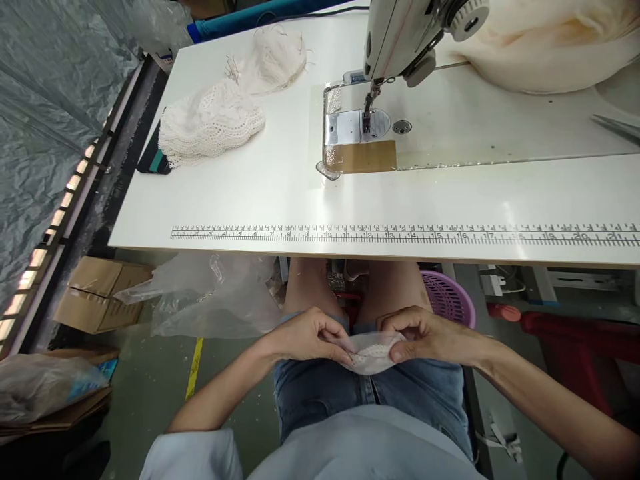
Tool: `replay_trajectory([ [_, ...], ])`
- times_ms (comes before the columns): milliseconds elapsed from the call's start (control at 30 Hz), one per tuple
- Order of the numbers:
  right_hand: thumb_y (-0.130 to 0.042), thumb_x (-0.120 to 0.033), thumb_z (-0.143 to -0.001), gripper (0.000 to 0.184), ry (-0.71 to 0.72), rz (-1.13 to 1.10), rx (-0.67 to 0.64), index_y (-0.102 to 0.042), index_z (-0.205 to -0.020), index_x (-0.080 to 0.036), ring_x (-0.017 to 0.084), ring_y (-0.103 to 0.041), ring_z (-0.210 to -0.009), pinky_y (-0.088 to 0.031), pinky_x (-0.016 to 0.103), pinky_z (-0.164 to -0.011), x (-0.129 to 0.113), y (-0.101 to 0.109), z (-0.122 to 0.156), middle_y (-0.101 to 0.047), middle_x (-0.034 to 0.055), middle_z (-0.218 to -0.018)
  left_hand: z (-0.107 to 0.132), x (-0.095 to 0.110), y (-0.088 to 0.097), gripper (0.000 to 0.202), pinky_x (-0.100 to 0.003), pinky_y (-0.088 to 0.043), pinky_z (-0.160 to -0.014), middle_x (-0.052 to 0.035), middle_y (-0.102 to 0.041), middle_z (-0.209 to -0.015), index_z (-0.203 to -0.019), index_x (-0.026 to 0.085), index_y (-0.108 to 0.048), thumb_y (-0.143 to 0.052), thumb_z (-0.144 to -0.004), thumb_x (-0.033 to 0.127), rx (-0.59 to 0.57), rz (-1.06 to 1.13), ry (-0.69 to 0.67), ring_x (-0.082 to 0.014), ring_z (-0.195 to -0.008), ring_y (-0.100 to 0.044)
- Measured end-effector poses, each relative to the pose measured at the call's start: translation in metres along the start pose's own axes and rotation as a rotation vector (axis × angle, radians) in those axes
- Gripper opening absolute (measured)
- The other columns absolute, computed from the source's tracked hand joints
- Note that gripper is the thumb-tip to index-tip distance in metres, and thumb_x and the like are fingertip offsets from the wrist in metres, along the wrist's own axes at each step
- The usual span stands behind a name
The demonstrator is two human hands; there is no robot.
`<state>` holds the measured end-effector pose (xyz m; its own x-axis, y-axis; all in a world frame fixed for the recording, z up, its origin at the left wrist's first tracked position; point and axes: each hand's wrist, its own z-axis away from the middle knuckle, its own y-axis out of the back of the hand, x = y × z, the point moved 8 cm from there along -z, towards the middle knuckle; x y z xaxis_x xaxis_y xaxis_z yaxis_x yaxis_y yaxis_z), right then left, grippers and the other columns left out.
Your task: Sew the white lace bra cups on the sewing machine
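Over my lap, below the table's front edge, both hands pinch a small pale lace piece (pixel 371 355). My left hand (pixel 306 335) grips its left end with curled fingers. My right hand (pixel 425 335) grips its right end, thumb underneath. On the white sewing table (pixel 280 193) a stack of white lace pieces (pixel 210 125) lies at the left, with a second, frayed pile (pixel 273 59) behind it. The sewing machine (pixel 400 33) stands at the back, its needle and presser foot (pixel 367 120) over the metal plate.
A printed ruler (pixel 400 235) runs along the table's front edge. Cream fabric (pixel 545 43) is heaped at the back right. Under the table are a purple basket (pixel 447 297), a clear plastic bag (pixel 210 297), cardboard boxes (pixel 95 297) and a red object (pixel 575 340).
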<state>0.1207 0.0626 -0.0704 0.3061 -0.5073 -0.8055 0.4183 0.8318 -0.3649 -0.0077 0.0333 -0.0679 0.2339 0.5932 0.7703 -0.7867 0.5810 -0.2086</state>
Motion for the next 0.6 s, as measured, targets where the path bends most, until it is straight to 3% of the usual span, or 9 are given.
replay_trajectory([
  [133, -0.07, -0.04, -0.074, 0.025, 0.022, -0.01, -0.009, -0.067, -0.075, -0.015, 0.012, -0.054, -0.069, -0.043, 0.025, -0.066, -0.002, -0.001, -0.001, -0.06, 0.0001, -0.073, 0.001, -0.004, 0.0, 0.029, -0.021, -0.05, -0.068, -0.0048, -0.073, -0.078, -0.086, 0.012, -0.073, -0.076, -0.065, 0.032, -0.001, 0.009, 0.012, -0.0153, -0.073, -0.067],
  [300, -0.072, -0.035, -0.072, 0.024, 0.036, -0.028, -0.011, -0.068, -0.086, -0.016, 0.012, -0.055, -0.072, -0.043, 0.024, -0.066, -0.003, -0.006, -0.006, -0.061, 0.0003, -0.08, 0.002, -0.001, -0.001, 0.028, -0.02, -0.049, -0.069, -0.005, -0.073, -0.078, -0.087, 0.011, -0.073, -0.076, -0.066, 0.029, -0.006, 0.024, 0.016, -0.0146, -0.072, -0.067],
  [433, -0.071, -0.034, -0.074, 0.02, 0.074, 0.001, 0.039, -0.069, -0.077, -0.015, 0.011, -0.054, -0.07, -0.041, 0.022, -0.065, -0.007, -0.005, -0.009, -0.059, -0.0006, -0.076, 0.004, 0.001, 0.0, 0.029, -0.019, -0.048, -0.068, -0.0056, -0.074, -0.081, -0.089, 0.011, -0.073, -0.075, -0.067, 0.029, 0.009, 0.006, 0.001, -0.0146, -0.073, -0.067],
  [600, -0.071, -0.036, -0.075, 0.021, 0.063, -0.01, 0.006, -0.069, -0.078, -0.015, 0.011, -0.054, -0.068, -0.041, 0.023, -0.065, -0.007, -0.008, -0.01, -0.06, -0.0001, -0.075, 0.008, 0.001, 0.003, 0.028, -0.017, -0.047, -0.066, -0.0061, -0.074, -0.08, -0.088, 0.01, -0.073, -0.074, -0.068, 0.03, 0.017, -0.044, -0.013, -0.0144, -0.073, -0.067],
])
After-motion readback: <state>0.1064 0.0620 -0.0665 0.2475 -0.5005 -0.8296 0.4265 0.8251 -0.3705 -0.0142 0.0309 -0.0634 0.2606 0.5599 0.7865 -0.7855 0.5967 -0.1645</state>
